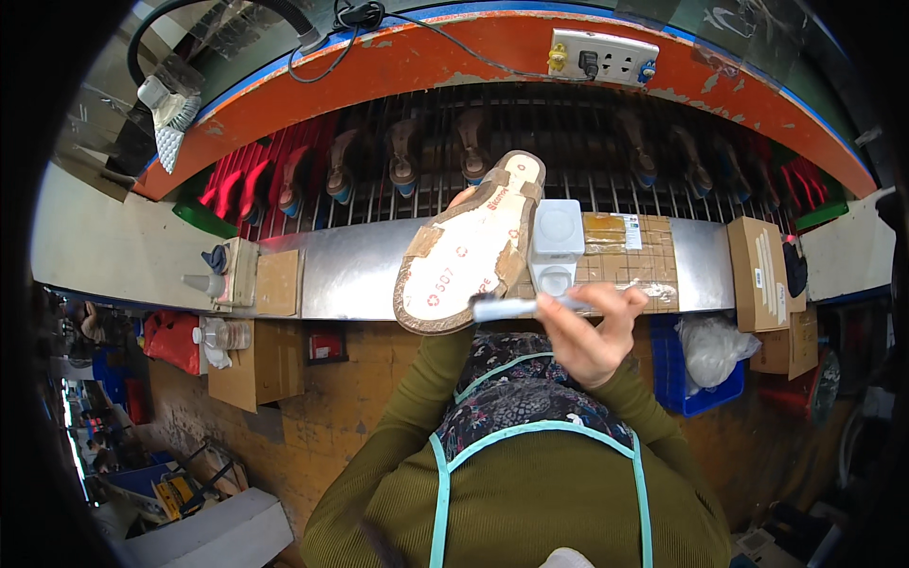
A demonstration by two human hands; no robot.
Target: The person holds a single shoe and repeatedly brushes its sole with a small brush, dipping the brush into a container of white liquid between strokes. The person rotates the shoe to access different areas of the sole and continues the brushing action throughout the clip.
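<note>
A lasted shoe (pixel 456 251), brown with its pale underside turned up, is held over the metal ledge in my left hand (pixel 462 196). Most of that hand is hidden beneath the shoe; only a bit of it shows past the upper's far left edge. My right hand (pixel 594 331) pinches the pale handle of a small brush (pixel 507 309). The brush's dark tip meets the shoe's near right edge, at the wide toe end. Just right of the shoe stands a white plastic container (pixel 557 230), with a small open compartment at its near end.
Behind the ledge (pixel 355 265), several brown shoes (pixel 404 156) rest on a rack of metal bars (pixel 559 142) under an orange frame (pixel 454 62). Taped cardboard (pixel 644 256) covers the ledge to the right. Cardboard boxes (pixel 757 275) and a blue bin (pixel 699 402) are farther right.
</note>
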